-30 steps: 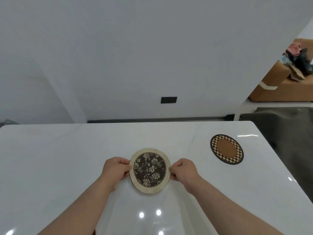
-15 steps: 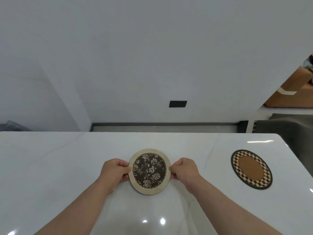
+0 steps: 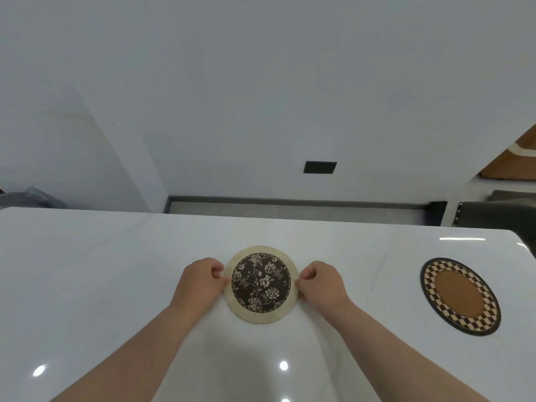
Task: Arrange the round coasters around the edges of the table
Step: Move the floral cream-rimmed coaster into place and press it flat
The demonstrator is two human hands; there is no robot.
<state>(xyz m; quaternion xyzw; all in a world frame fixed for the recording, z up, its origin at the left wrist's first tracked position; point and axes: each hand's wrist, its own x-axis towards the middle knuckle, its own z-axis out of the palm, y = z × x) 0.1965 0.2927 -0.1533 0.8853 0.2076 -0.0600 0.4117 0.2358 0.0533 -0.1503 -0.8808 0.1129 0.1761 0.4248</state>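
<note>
**A:** What change is recorded?

**B:** The floral coaster point(image 3: 261, 284) is now found farther from the checkered coaster point(image 3: 459, 295), which is laid near the right edge of the white table point(image 3: 87, 271). The gap is widened against the earlier views, so a second edge spot is judged to be sought.

**A:** And the hands?

**B:** The rim is pinched by the left hand point(image 3: 200, 282) and the right hand point(image 3: 322, 284) on opposite sides, fingers curled. Contact with the table cannot be told.
</note>
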